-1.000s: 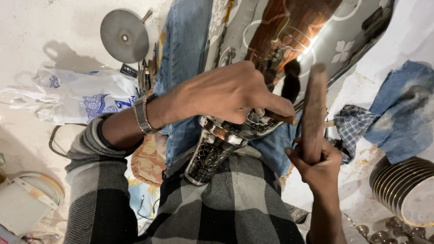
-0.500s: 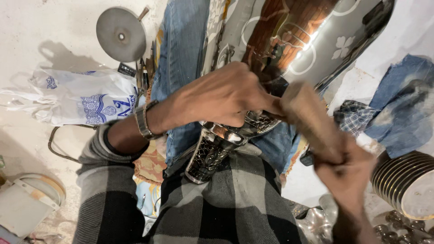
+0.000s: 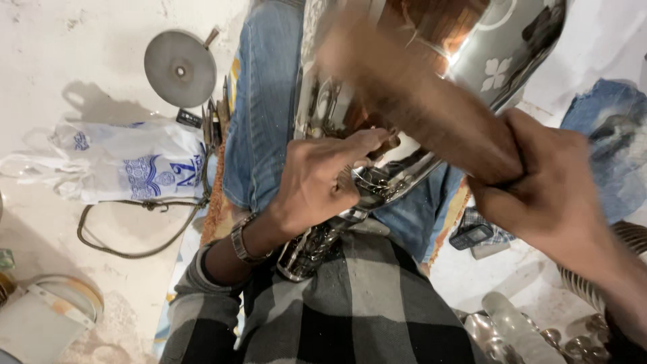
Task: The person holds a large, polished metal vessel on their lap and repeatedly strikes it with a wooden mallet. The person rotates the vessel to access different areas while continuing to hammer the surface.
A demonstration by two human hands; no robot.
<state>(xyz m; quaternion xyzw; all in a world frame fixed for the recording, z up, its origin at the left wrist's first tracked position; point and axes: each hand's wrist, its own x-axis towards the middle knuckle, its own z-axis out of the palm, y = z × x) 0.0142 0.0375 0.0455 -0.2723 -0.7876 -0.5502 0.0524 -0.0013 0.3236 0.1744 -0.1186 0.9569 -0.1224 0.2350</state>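
Right hand (image 3: 549,182), at three o'clock, is clenched tight around the lower end of a wooden mallet (image 3: 418,101); the mallet runs up toward eleven o'clock and is blurred along its whole length. Left hand (image 3: 320,178), near the centre, is closed narrowly on a thin punch tool (image 3: 381,146), its tip set against the shiny steel vessel (image 3: 472,47) that lies across the lap and stretches toward one o'clock. A metal watch (image 3: 242,239) sits on the left wrist, and the checked shirt (image 3: 364,303) fills six o'clock below both hands. Blue jeans (image 3: 259,108) cover the leg running up toward twelve o'clock. A small dark phone (image 3: 470,236) lies on the floor at four o'clock, just beside the knee. At nine o'clock a white plastic bag with blue print (image 3: 128,165) lies on the floor, with a loop of cord (image 3: 128,236) below it. Farther off, at eleven o'clock, a round grey metal disc (image 3: 180,69) rests on the pale floor (image 3: 67,54). A blue cloth (image 3: 606,135) lies at two o'clock.
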